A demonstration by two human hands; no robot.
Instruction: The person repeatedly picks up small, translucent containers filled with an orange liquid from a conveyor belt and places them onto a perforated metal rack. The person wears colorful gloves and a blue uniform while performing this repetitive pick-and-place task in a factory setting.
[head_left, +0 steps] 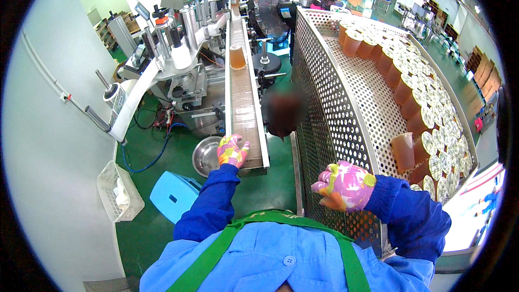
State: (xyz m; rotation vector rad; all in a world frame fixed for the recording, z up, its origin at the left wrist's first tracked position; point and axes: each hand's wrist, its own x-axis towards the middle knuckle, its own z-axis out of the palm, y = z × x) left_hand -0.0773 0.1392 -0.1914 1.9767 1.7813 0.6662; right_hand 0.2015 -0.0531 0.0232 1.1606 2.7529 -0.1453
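The left hand (233, 151), in a flowered glove, rests at the near end of the conveyor belt (244, 113), fingers loosely spread and no cup in them. The right hand (344, 186), gloved alike, is well apart from it, over the near wall of the perforated steel bin (346, 121); its fingers are curled, and I cannot tell whether anything small is inside.

Just beyond the right hand, inside the bin, is a single brown-filled plastic cup (403, 152); whether it stands or leans is unclear. Past it, farther right and ahead, are closely packed lidded cups (432, 111) with printed film tops. Straight ahead of the left hand, well up the belt, one amber cup (237, 57) stands upright.

As far as can be judged, the feeding of cups onto the belt is under way: that one is placed, while dozens in the bin are left. Whether any have gone through farther along cannot be made out.

Left of the left hand are a steel bowl (202, 157), a blue plastic stool (173, 196) and a white basket (120, 197); ahead and left is a labelling machine with its white label web (141, 87). Between the hands, far ahead, stands a black fan (267, 11).
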